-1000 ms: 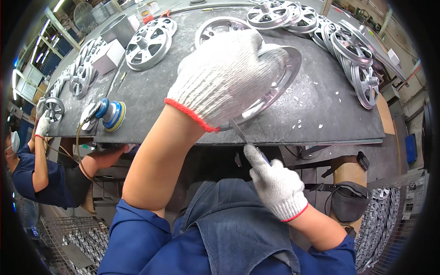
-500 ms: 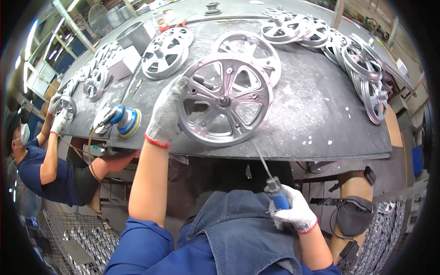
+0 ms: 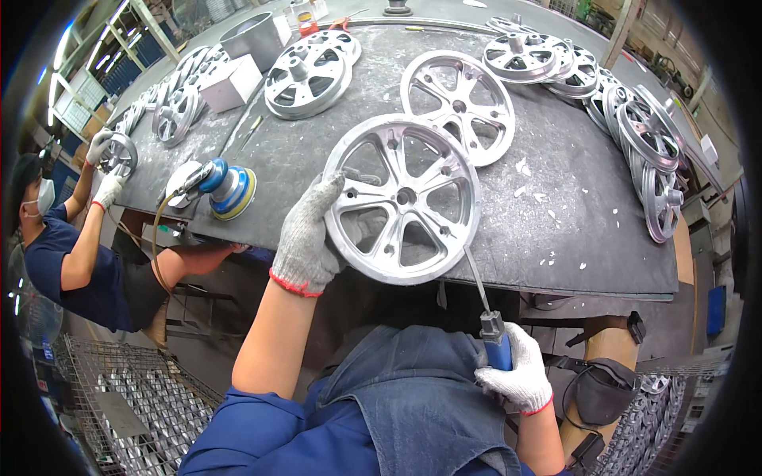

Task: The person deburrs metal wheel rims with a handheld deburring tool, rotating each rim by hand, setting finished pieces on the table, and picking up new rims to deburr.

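Over the table's front edge, a silver five-spoked wheel (image 3: 390,238) is held tilted, its open face toward me. My left hand (image 3: 305,238), in a grey-white knit glove with a red cuff, is closed on the wheel's left rim, some fingers showing through the openings. Lower right, my gloved right hand (image 3: 520,373) is wrapped round a blue-handled tool (image 3: 498,349) with a long thin metal blade. The blade points up to the wheel's lower right rim and appears to meet it; exact contact is hard to tell. Behind, another silver wheel (image 3: 506,107) lies on the table.
A blue sander (image 3: 232,189) lies at the table's left front. Wheels (image 3: 308,87) are stacked at the back and along the right edge. A white box (image 3: 232,83) stands back left. At far left a co-worker (image 3: 75,238) handles a wheel. Pale flakes dot the dark tabletop.
The wheel has come lower and slightly right, tilting so its face looks brighter. My right hand and the tool have shifted a little right, with the blade at the rim. The whole view has shifted slightly.
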`<state>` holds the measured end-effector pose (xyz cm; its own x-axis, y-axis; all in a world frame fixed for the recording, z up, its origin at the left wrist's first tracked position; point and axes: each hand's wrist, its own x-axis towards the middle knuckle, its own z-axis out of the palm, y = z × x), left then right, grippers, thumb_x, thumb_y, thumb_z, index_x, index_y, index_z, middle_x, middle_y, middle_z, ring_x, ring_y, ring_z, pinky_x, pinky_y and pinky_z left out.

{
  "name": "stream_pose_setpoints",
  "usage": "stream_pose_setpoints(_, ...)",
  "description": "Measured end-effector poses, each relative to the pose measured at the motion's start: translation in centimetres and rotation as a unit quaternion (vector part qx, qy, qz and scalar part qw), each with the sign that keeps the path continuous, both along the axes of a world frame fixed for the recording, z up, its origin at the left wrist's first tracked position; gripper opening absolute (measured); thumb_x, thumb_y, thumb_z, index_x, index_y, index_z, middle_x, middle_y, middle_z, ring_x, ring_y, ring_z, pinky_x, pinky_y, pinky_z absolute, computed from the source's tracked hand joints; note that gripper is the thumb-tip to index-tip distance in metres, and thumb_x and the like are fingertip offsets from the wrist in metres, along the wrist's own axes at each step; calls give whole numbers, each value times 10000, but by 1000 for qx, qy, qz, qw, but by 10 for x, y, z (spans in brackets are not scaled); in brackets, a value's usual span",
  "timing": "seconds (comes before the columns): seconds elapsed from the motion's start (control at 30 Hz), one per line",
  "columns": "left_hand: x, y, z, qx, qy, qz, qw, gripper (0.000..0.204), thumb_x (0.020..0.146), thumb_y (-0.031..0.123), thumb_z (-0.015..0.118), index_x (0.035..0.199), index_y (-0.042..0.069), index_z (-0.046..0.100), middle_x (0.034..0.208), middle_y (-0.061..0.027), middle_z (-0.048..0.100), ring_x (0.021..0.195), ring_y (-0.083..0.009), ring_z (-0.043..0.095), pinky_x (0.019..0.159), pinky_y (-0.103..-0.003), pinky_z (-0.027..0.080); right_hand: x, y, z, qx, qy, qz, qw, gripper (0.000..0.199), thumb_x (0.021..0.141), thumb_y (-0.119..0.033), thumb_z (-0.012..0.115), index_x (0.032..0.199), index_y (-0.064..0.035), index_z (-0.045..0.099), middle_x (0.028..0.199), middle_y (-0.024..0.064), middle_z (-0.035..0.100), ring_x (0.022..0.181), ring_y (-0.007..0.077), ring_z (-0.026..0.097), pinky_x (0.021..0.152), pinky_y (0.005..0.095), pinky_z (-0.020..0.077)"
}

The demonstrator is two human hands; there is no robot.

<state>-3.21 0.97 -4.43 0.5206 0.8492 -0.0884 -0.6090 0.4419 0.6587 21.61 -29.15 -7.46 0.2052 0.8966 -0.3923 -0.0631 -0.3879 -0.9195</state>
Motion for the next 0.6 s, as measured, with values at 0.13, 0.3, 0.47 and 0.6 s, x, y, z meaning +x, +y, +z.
stream_pose_setpoints(0.13,-1,-12,-5,14,-5,-2,1000,415,1155,251,583,1417,-71,577,1329,-301,689,1186,-441,747,1030,-598,646,12,5,14,36,-83,10,996,792,722,-195,1044,1389,-19,654,941,46,742,781,119,695,717,315,603)
stream_pose_setpoints(0.3,1,-13,-15,14,-33,16,999,491,1137,301,598,1443,-82,565,1355,-300,679,1169,-440,744,1018,-602,636,15,-2,28,72,-129,-43,988,857,679,-236,1061,1407,-29,659,1077,48,747,895,128,705,804,330,613)
stream_pose_setpoints(0.47,8,-7,-17,42,-21,-9,999,509,1125,344,611,1400,-85,609,1293,-292,715,1149,-427,745,1011,-595,628,27,-17,12,153,-97,-94,979,1104,688,-168,1059,1650,-41,534,1303,106,733,950,124,687,857,331,618)
stream_pose_setpoints(0.6,17,-5,-19,104,-4,24,994,558,1117,405,609,1343,-104,636,1266,-301,731,1135,-401,750,1015,-560,626,32,-25,18,114,-6,-114,987,1161,721,-61,1019,1728,-60,442,1422,116,710,946,120,670,854,332,614)
